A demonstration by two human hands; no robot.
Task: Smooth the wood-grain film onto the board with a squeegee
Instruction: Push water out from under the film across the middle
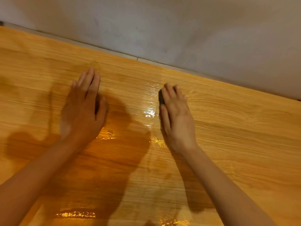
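Glossy wood-grain film (228, 121) covers the board across almost the whole view. My left hand (83, 108) lies flat on the film, palm down, fingers together and pointing away from me, holding nothing. My right hand (175, 116) presses down on a small dark squeegee (161, 97). Only the squeegee's dark edge shows at the left of my fingers; the rest is hidden under the hand. Bright reflections and small wrinkles show on the film between and below my hands.
A grey floor or wall surface (179, 26) lies beyond the board's far edge (138, 58), which runs diagonally from upper left down to the right. Shadows of my arms and head darken the film near me.
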